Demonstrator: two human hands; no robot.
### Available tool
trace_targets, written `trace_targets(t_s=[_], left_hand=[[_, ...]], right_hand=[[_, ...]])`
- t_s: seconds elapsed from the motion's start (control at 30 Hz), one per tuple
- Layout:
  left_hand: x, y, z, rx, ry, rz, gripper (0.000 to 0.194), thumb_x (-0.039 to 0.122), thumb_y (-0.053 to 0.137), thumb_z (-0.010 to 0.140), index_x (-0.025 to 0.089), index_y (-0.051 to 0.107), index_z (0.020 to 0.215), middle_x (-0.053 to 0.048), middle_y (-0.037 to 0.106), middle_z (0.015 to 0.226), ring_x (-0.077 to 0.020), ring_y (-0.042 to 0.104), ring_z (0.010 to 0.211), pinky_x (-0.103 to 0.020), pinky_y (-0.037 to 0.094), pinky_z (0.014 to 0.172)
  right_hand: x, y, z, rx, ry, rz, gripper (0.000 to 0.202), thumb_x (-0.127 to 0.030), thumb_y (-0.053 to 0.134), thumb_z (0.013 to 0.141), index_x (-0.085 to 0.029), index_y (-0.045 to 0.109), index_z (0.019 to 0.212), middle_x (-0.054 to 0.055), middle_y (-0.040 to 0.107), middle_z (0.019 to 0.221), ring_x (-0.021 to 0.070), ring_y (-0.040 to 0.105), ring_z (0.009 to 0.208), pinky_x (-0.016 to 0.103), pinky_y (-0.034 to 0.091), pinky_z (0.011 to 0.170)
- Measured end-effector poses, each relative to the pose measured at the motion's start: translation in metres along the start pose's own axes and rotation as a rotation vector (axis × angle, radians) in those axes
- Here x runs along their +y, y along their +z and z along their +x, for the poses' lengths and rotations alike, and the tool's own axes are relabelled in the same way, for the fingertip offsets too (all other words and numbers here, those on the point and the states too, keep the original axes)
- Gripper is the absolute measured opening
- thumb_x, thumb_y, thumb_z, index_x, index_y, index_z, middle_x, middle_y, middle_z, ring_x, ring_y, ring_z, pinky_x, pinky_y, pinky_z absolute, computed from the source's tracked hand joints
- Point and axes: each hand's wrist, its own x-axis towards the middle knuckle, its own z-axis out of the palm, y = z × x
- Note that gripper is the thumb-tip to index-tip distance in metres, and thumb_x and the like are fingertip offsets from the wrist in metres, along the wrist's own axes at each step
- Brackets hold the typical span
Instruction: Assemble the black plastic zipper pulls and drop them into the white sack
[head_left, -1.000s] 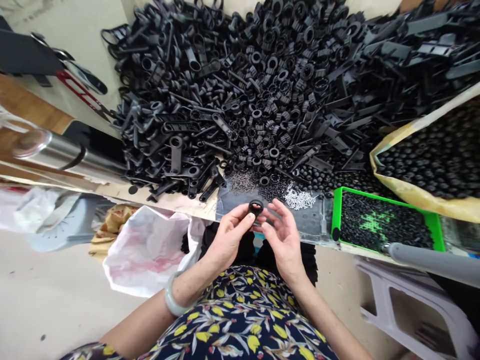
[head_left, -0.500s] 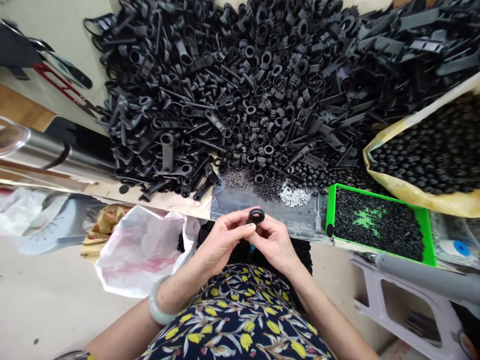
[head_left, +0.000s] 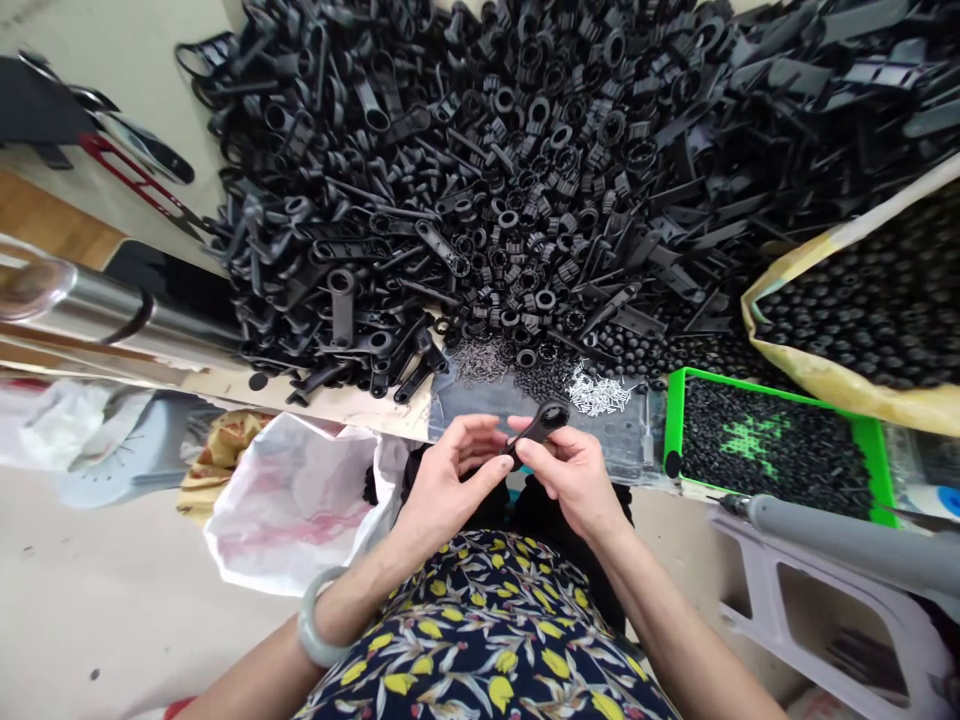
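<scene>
Over the table's front edge I hold a black plastic handle (head_left: pixel 551 418) with a round ring at its upper right end. My right hand (head_left: pixel 571 475) pinches it near the middle between thumb and fingers. At its lower left end, my left hand (head_left: pixel 454 472) has its thumb and curled fingers around the tip, which is partly hidden. Just beyond my hands, small white pins (head_left: pixel 598 390) lie heaped on a grey tray (head_left: pixel 469 402), beside small dark parts (head_left: pixel 541 380) and thin metal pins (head_left: pixel 480 358).
A large pile of black plastic parts (head_left: pixel 405 180) covers the table behind. To the right stand a green tray (head_left: pixel 675 420) of small black pieces and a yellowish sack (head_left: pixel 832 385) of black balls. A white bag (head_left: pixel 277 510) hangs open at the left; a steel cylinder (head_left: pixel 97 305) lies near it.
The handle has turned from ring-end-on to lengthwise, its ring now pointing up right. My hands have moved slightly apart, and the view has shifted a little.
</scene>
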Motion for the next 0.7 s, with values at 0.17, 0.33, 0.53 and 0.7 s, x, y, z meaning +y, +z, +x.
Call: trace_targets(t_s=[0.17,0.33,0.53,0.7], left_hand=[[0.001,0.007,0.004,-0.049,0.088,0.017,0.032,0.036,0.073,0.095,0.021,0.070,0.123,-0.010,0.074,0.129,-0.0233,0.070,0.120,-0.038,0.055,0.109],[0.002,0.011,0.013,-0.073,0.197,0.165,0.029,0.034,0.066,0.101,0.024,0.074,0.126,-0.009,0.073,0.134,-0.0245,0.068,0.124,-0.038,0.055,0.108],[-0.006,0.012,0.016,0.003,0.451,0.411,0.026,0.026,0.059,0.104,0.025,0.075,0.124,-0.010,0.069,0.138,-0.0250,0.063,0.131,-0.041,0.047,0.116],[-0.009,0.017,0.020,-0.090,0.497,0.454,0.022,0.025,0.048,0.108,0.021,0.065,0.122,-0.009,0.071,0.120,-0.0206,0.066,0.112,-0.034,0.051,0.101]], right_hand=[[0.007,0.004,0.002,0.079,-0.054,0.082,0.036,-0.047,0.087,0.079,-0.022,0.084,0.105,-0.001,0.065,0.067,0.0056,0.031,0.048,0.022,0.026,0.042],[0.013,0.009,0.002,0.161,-0.112,0.147,0.030,-0.045,0.088,0.080,-0.024,0.084,0.101,0.003,0.075,0.084,0.0084,0.047,0.057,0.024,0.045,0.054],[0.009,0.004,0.003,0.175,-0.226,0.049,0.022,-0.042,0.087,0.083,-0.027,0.085,0.099,0.005,0.067,0.125,0.0207,0.065,0.110,0.033,0.058,0.093],[0.006,0.000,0.007,0.062,-0.173,0.124,0.027,-0.046,0.086,0.085,-0.029,0.084,0.106,0.008,0.068,0.140,0.0268,0.065,0.125,0.042,0.055,0.106]])
